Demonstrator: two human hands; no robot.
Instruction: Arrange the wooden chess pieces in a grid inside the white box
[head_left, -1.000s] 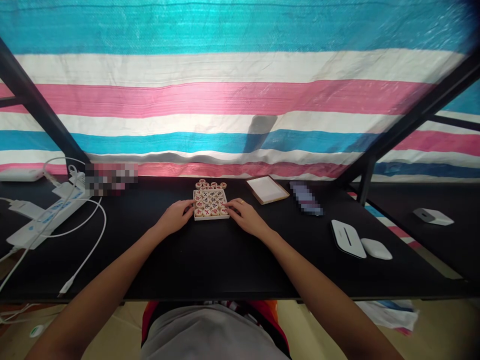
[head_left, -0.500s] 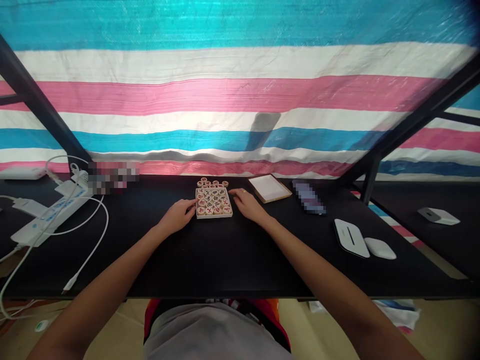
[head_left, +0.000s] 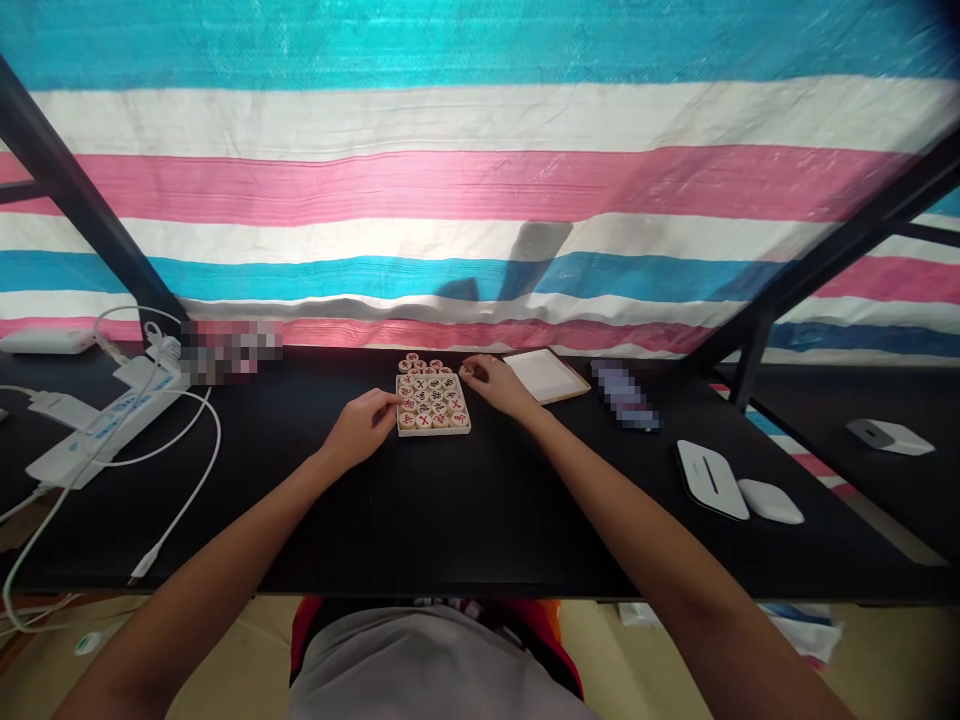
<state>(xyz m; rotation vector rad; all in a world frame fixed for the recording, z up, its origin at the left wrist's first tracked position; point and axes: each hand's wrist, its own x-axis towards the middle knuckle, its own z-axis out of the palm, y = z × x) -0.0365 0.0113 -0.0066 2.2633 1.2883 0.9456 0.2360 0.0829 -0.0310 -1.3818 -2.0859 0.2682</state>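
Observation:
A shallow white box (head_left: 433,432) stands on the black desk, filled with rows of round wooden Chinese chess pieces (head_left: 439,396) bearing red or black characters. My left hand (head_left: 361,425) holds the box at its left side, with a fingertip over the rim. Beyond the box's back right corner, my right hand (head_left: 496,385) pinches a single chess piece (head_left: 467,371) between thumb and fingers. Several loose pieces (head_left: 413,362) sit just behind the box, some stacked and partly hidden by it.
A box lid (head_left: 544,375) lies right of the right hand, then a blurred phone (head_left: 624,395). A white flat device (head_left: 711,478) and a white rounded case (head_left: 771,501) are farther right. A power strip (head_left: 112,420) with white cables occupies the left. Striped sheeting (head_left: 480,185) hangs behind.
My right hand has moved to the back right of the box and now pinches a loose piece from the back row. My left hand's finger reaches slightly farther over the box rim.

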